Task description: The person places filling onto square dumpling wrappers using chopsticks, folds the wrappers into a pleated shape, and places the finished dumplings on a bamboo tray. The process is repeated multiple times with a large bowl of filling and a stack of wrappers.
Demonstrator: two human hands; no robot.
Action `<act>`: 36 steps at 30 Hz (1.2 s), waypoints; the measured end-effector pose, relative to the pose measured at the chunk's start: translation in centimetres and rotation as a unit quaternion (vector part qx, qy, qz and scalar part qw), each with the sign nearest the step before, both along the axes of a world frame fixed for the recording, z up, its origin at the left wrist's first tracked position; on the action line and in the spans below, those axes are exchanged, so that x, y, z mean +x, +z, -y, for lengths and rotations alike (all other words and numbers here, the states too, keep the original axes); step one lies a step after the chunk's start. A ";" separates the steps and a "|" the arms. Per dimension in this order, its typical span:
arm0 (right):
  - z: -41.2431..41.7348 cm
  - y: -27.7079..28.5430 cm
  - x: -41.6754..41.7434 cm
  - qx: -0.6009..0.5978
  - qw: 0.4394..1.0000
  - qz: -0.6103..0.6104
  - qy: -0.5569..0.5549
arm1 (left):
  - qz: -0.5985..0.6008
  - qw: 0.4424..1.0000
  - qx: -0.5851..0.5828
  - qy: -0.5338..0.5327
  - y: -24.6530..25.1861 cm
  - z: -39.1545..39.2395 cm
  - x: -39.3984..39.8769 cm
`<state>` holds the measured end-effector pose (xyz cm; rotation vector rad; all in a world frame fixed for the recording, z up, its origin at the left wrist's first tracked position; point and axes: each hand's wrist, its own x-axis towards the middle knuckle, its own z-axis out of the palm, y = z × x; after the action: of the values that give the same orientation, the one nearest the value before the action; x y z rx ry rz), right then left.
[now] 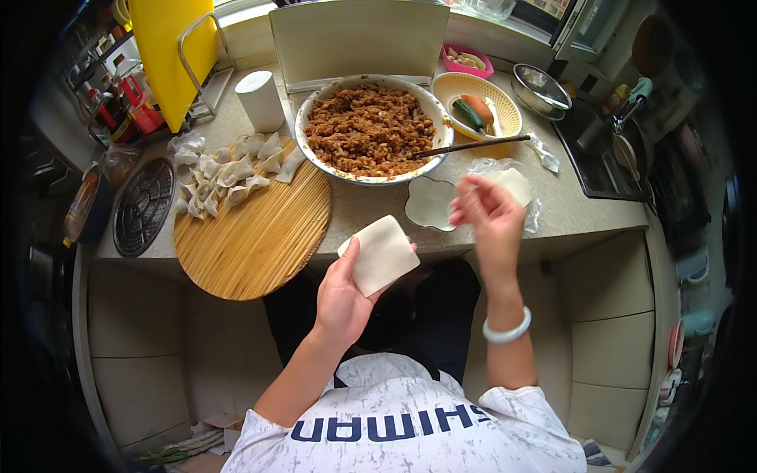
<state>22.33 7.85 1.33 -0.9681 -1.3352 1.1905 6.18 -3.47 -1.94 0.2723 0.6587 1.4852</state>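
A stack or sheet of square dough wrappers (380, 255) lies in my left hand (346, 290), thumb on top. My right hand (489, 216), its fingers bent, is raised beside a shallow scalloped dish (430, 204); whether it holds anything is unclear. Behind it more pale wrappers (513, 184) lie on a clear plastic bag (534, 214). A large enamel bowl (303, 148) of minced filling (372, 130) stands further back, chopsticks (473, 146) resting in it. Folded dumplings (227, 174) sit on the upper part of a round reed board (254, 248) at the left.
A paper roll (260, 101) stands behind the board. A yellow basket (442, 88) holds a cucumber and a carrot; a pink bowl (485, 68) and metal bowls (542, 88) are behind. The sink (591, 171) is at right, a black perforated disc (144, 207) at left. The board overhangs the counter edge.
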 end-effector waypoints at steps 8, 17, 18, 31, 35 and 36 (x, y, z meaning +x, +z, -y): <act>-10.6 -0.6 1.4 0.079 0.992 0.082 -0.047 | -0.041 0.997 -0.062 0.031 -1.0 1.2 -0.3; -9.3 6.7 -0.8 0.127 0.973 0.190 0.012 | -0.076 0.994 -0.081 0.023 -1.5 2.0 -1.5; -9.4 7.7 -0.6 0.137 0.969 0.205 -0.006 | -0.076 0.994 -0.077 0.021 -1.5 1.9 -1.5; -10.7 3.4 -0.1 0.081 0.986 0.121 -0.080 | -0.074 0.993 -0.090 0.018 -1.1 2.1 -1.6; -9.8 0.9 0.9 0.080 0.990 0.031 -0.110 | -0.068 0.994 -0.083 0.033 -1.2 1.9 -1.7; -9.4 0.7 0.9 0.076 0.990 0.024 -0.120 | -0.066 0.994 -0.083 0.036 -1.2 1.8 -1.7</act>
<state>23.23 17.22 1.98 -1.0200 -1.2872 0.8759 4.52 -5.32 -3.14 0.2212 0.9006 1.4811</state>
